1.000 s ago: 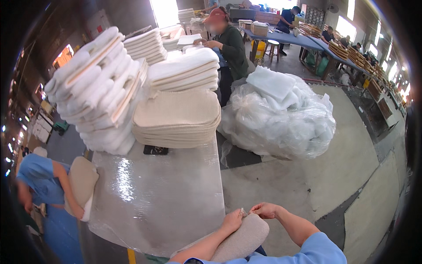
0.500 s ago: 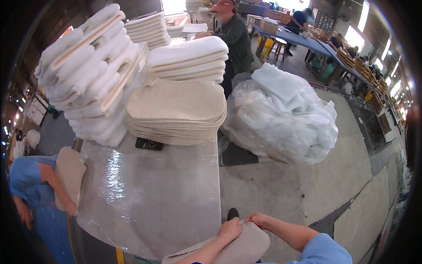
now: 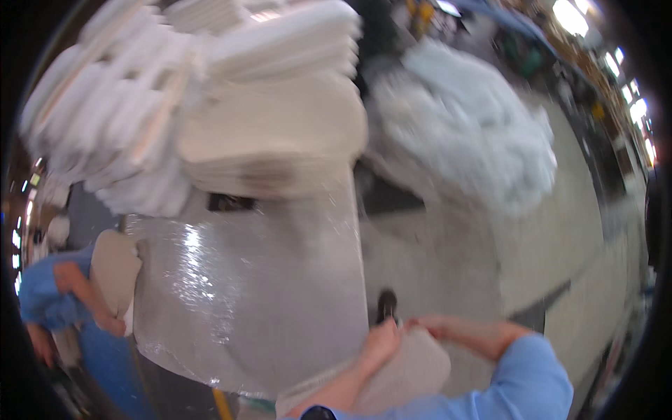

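Observation:
A beige fabric-covered cushion [image 3: 413, 367] rests against me at the lower middle, just off the near right corner of the table. My left hand [image 3: 383, 339] is closed on its far edge, the forearm lying across the fabric. Right beside it, my right hand [image 3: 427, 325] pinches the same edge with its fingers together. A small pale bit shows between the two hands, too blurred to make out. The cushion's near end is hidden by my left arm and the picture's lower rim.
The plastic-wrapped table [image 3: 294, 280] bears a stack of beige pads [image 3: 273, 126], a dark flat object [image 3: 231, 203] and tall piles of white padding [image 3: 126, 112]. A clear bag of white filling [image 3: 469, 133] lies on the floor. At left, a co-worker in blue [image 3: 52, 283] holds another beige cushion [image 3: 115, 266].
My view has tilted down and blurred, so the stacks sit higher in the picture. Both hands keep their hold on the cushion's edge. The co-worker's cushion has shifted slightly.

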Tool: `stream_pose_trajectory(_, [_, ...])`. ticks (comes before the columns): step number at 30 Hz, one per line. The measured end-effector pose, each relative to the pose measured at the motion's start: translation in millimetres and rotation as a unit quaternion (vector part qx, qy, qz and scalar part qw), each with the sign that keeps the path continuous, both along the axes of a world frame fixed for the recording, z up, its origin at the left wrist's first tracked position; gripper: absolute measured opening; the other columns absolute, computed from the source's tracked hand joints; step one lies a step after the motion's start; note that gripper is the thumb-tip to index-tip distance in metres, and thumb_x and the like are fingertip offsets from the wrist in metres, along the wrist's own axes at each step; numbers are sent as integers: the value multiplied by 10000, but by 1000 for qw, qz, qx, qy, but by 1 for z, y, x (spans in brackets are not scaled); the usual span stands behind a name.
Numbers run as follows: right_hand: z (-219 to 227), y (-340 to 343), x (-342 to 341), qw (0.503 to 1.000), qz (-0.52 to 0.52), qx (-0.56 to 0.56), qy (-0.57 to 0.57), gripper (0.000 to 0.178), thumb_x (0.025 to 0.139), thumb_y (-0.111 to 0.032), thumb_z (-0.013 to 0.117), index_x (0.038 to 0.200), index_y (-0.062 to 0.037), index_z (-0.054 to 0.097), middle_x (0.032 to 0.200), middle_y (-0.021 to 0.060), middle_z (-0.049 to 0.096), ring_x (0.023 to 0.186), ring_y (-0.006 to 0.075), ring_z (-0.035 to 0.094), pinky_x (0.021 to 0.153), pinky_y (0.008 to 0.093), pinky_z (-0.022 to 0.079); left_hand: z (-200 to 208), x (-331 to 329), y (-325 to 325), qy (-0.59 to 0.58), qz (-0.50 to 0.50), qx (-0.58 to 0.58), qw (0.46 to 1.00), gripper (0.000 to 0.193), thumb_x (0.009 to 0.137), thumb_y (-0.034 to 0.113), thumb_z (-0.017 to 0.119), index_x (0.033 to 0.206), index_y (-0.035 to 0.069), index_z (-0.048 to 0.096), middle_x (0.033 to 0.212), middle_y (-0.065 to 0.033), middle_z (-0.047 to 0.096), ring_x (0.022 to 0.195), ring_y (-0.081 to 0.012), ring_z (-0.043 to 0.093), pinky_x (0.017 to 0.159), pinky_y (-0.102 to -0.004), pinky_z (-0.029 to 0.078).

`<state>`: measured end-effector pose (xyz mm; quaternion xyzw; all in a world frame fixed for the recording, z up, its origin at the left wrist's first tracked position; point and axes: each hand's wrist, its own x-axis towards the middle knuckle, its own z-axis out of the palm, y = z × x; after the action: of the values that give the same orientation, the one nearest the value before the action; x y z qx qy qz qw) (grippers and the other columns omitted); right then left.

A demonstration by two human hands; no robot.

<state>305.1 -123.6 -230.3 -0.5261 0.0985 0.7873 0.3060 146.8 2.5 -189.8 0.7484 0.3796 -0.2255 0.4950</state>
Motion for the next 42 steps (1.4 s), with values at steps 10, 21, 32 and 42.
stream_pose_trajectory(10, [22, -2, 5, 991, -101, -3, 87, 134, 975, -186, 734, 888, -94, 690, 862, -8, 691, 798, 113, 647, 730, 310, 539, 43, 3, 28, 57, -124, -81, 987, 551, 1012, 522, 551, 1024, -8, 699, 995, -284, 708, 1009, -467, 670, 846, -508, 512])
stream_pose_trajectory(21, [-10, -11, -22, 993, -68, -67, 71, 151, 902, -228, 733, 997, -116, 697, 894, 40, 716, 821, 181, 701, 758, 395, 583, 28, 7, -4, 79, -93, 37, 992, 276, 968, 223, 501, 1156, 56, 614, 954, -303, 716, 946, -507, 692, 823, -592, 525])
stream_pose_trajectory(32, [-59, -54, -31, 960, -134, -17, 244, 262, 1017, -281, 601, 1172, -86, 678, 1109, 105, 746, 964, 220, 734, 876, 436, 601, 23, 14, -1, 3, -75, 27, 997, 444, 994, 265, 554, 1393, 76, 500, 1185, -306, 660, 1075, -480, 659, 888, -574, 515])
stream_pose_trajectory(42, [-11, -43, -31, 862, -447, 234, -44, 721, 1051, -633, 388, 1568, -131, 415, 1530, 126, 525, 1385, 313, 516, 1169, 465, 396, -42, 64, -39, -172, -49, -178, 968, 803, 1050, 632, 328, 1675, 181, 104, 1680, -313, 123, 1565, -488, 104, 1260, -521, 149])
